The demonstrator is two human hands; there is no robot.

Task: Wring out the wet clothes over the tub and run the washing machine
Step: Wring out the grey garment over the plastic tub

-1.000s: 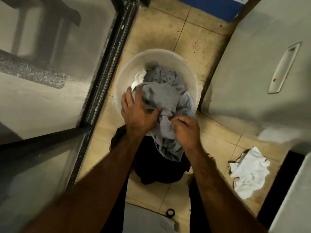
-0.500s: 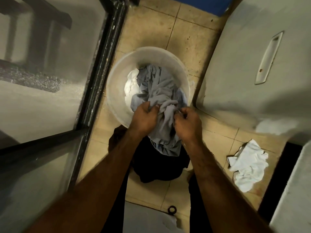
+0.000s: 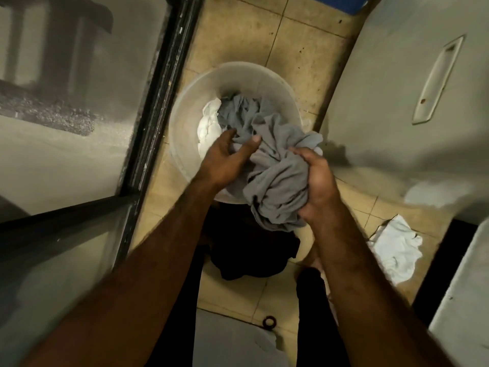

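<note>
Bunching a wet grey garment (image 3: 275, 168) between both hands, the person holds it over the near right rim of a pale round plastic tub (image 3: 232, 75) that stands on the tiled floor (image 3: 304, 49). The right hand (image 3: 317, 186) is clamped around a thick gathered wad of the grey cloth, its lower end hanging just past the tub's near edge. The left hand (image 3: 225, 157) is looser, fingers spread and curled into the folds at the garment's far left part, thumb on top; it touches the cloth but does not look fully closed on it. The two hands sit near each other, with the bundle between them.

Inside the tub, a white piece of laundry (image 3: 209, 125) lies under and to the left of the grey one. A dark garment (image 3: 251, 250) lies heaped on the floor just near the tub, and a crumpled white cloth (image 3: 394, 250) lies on the tiles to the right, well apart from it. A glass door with a dark frame (image 3: 158, 88) runs along the left; a pale appliance panel with a recessed handle (image 3: 436, 80) fills the far right, probably the washing machine.

By my reading, wringing is in its early middle: one grey piece is being gathered for a twist, at least the white piece waits in the tub, and loading and starting the machine are not yet done.
</note>
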